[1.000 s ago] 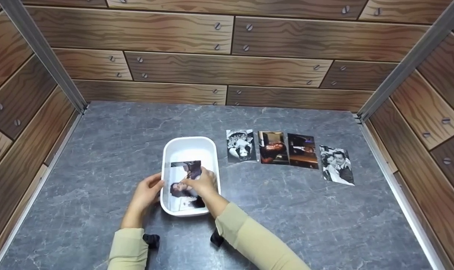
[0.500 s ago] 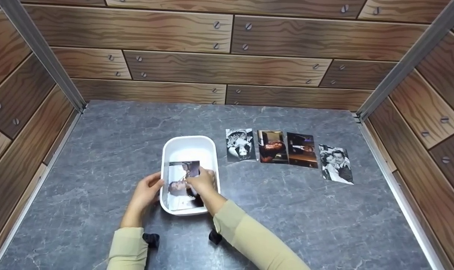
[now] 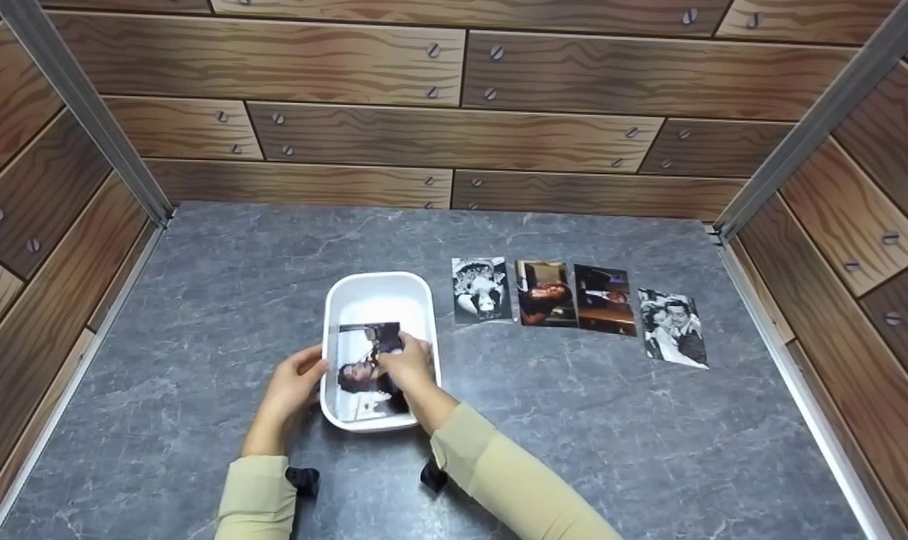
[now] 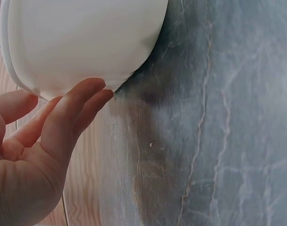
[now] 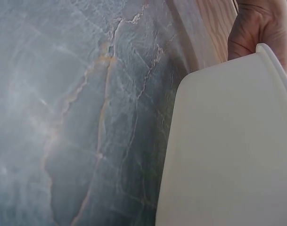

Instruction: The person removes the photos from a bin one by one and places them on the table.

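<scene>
Grey marbled tabletop (image 3: 176,337) under it all, wood-print panels (image 3: 41,225) up along the L side. Next, my L sleeve (image 3: 257,495), khaki, w/ a small blk device (image 3: 304,482) by the cuff. My L hand (image 3: 290,381) is loose, fingers extended & touching the outside of the tray (image 3: 379,294), thumb tip up at its rim; L wrist view shows same, fingertips resting agst the white wall nr the underside. Tray's white, rounded corners, longer side pointing away from me, on the table.

In the tray's nearer half: colour photo (image 3: 362,375), image side up, dark-haired person shown sideways on it. My R hand (image 3: 411,365) reaches in over the R rim & pinches the photo by its R edge, thumb on the face, other fingers mostly hidden. R wrist view is mainly tabletop & the tray's outer wall, so no help re those fingers. R sleeve, khaki too, runs off to the lower R, 2nd blk device (image 3: 433,476) under the cuff.

R of the tray, 4 more pics in a row: b&w photo (image 3: 481,291) closest to the tray; warm-toned photo (image 3: 546,292) just beside it; dark brown photo (image 3: 606,301) right up next to that one; then b&w couple photo (image 3: 673,328), a bit apart, nearer me & slightly turned. Far R: more wood-print panels behind a metal strip (image 3: 791,367).
</scene>
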Motion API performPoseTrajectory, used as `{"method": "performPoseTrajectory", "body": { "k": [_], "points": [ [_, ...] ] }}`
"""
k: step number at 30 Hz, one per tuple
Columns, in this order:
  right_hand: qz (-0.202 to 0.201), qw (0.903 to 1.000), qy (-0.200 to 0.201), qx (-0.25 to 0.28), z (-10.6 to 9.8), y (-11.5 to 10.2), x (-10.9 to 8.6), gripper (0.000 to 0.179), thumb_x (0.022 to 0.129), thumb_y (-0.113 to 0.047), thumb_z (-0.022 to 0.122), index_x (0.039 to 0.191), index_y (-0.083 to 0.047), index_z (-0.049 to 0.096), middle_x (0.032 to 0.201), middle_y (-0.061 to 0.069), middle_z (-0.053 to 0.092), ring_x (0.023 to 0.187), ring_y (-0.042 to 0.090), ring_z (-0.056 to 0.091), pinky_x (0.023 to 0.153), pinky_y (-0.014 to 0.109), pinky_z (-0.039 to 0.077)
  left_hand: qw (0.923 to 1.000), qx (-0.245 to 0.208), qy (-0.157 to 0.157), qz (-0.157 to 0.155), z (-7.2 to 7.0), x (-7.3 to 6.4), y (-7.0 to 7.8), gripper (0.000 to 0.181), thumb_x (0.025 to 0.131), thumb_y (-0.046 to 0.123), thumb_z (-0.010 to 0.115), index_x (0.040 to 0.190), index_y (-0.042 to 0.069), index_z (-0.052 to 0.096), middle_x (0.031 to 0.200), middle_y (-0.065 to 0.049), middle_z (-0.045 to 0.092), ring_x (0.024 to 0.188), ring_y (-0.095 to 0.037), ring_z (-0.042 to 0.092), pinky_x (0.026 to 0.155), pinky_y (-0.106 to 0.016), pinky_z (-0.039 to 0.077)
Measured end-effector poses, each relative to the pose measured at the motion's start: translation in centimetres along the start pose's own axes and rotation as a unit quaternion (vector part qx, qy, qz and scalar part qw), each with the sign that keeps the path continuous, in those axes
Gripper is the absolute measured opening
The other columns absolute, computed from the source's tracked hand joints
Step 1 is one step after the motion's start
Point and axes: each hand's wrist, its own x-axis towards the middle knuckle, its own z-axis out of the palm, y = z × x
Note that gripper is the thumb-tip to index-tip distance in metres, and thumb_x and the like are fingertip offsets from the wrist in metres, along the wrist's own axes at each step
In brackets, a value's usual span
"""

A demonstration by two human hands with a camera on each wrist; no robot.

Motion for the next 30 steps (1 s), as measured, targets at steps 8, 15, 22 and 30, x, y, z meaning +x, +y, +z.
{"method": "performPoseTrajectory", "body": {
  "k": [8,15,22,30],
  "points": [
    [-0.034,0.9975,0.018,0.06,0.0,0.2,0.0,0.06,0.07,0.007,0.065,0.129,-0.002,0.056,0.111,0.016,0.058,0.098,0.025,0.055,0.082,0.032,0.05,0.9999,0.007,0.007,0.001,0.0,-0.1,0.0,0.043,0.1,0.008,0.05,0.139,-0.008,0.044,0.137,-0.032,0.049,0.113,-0.029,0.056,0.077,-0.034,0.058],
    [-0.043,0.9946,-0.001,0.094,0.0,0.2,0.1,0.053,0.077,0.011,0.063,0.128,0.0,0.053,0.094,0.012,0.062,0.073,0.013,0.052,0.064,0.019,0.046,1.0,0.003,0.002,-0.002,-0.1,-0.1,0.0,0.043,0.1,0.008,0.05,0.14,-0.008,0.043,0.137,-0.032,0.049,0.112,-0.029,0.057,0.08,-0.037,0.058],
    [-0.122,0.9821,0.013,0.143,-0.9,1.5,3.1,0.05,0.069,0.008,0.066,0.118,-0.001,0.061,0.092,0.011,0.061,0.075,0.016,0.057,0.065,0.024,0.053,1.0,0.009,0.002,-0.001,-0.2,-0.2,0.0,0.044,0.1,0.01,0.05,0.14,-0.008,0.043,0.137,-0.031,0.049,0.11,-0.026,0.058,0.078,-0.034,0.057],
    [-0.071,0.9708,0.014,0.229,-8.4,0.0,2.8,0.048,0.081,0.007,0.066,0.126,0.011,0.05,0.108,0.025,0.064,0.088,0.019,0.06,0.078,0.029,0.053,0.9998,-0.019,0.009,0.006,0.1,-0.1,0.0,0.041,0.1,0.005,0.05,0.137,-0.01,0.044,0.133,-0.033,0.052,0.103,-0.024,0.06,0.078,-0.039,0.058]
  ]
}}
